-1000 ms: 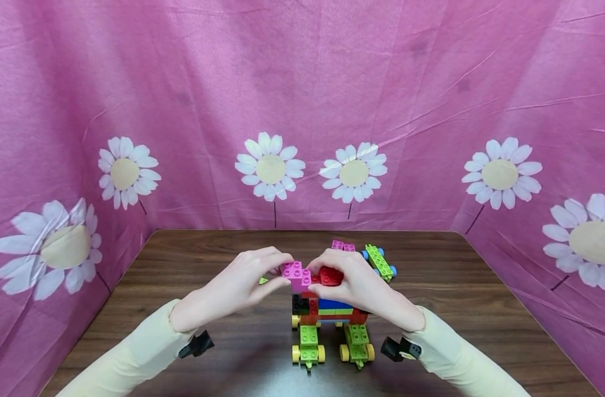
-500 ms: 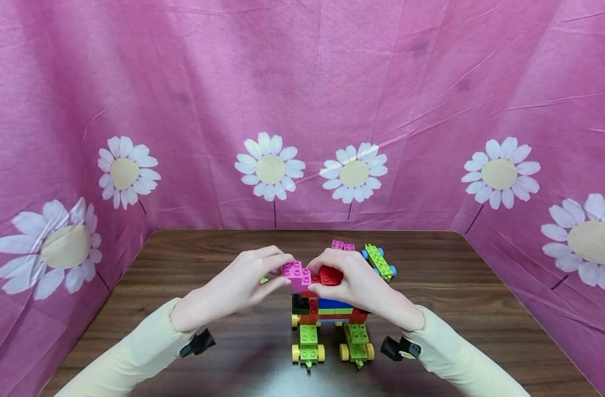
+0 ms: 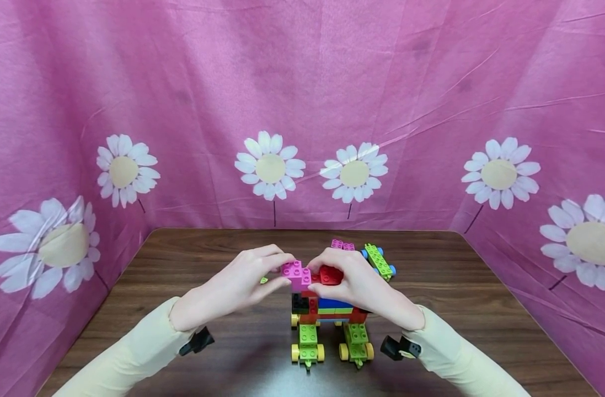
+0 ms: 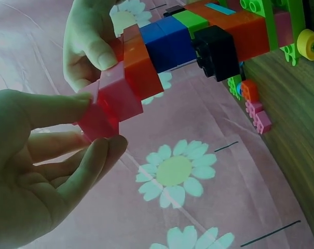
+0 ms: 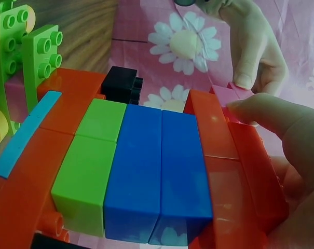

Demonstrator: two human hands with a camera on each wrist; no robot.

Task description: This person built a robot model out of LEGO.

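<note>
A toy-brick model stands at the table's middle on green wheeled bases (image 3: 309, 337). Red, green and blue bricks (image 5: 136, 171) make up its body, and a black brick (image 3: 299, 303) juts out on the left. Two stepped pink bricks sit at its upper left corner. My left hand (image 3: 235, 278) pinches the upper pink brick (image 4: 99, 122) between thumb and fingers. With the thumb at the lower pink brick (image 4: 119, 93), my right hand (image 3: 359, 281) grips the model's top by a red brick (image 3: 330, 277). The right hand's other fingers are partly hidden behind the model.
Behind the model lie pink bricks (image 3: 343, 245) and a green wheeled base with blue wheels (image 3: 379, 262). A small green piece (image 3: 264, 280) shows beside the left fingers. A pink cloth with daisies (image 3: 302, 110) hangs around the brown wooden table (image 3: 183, 259).
</note>
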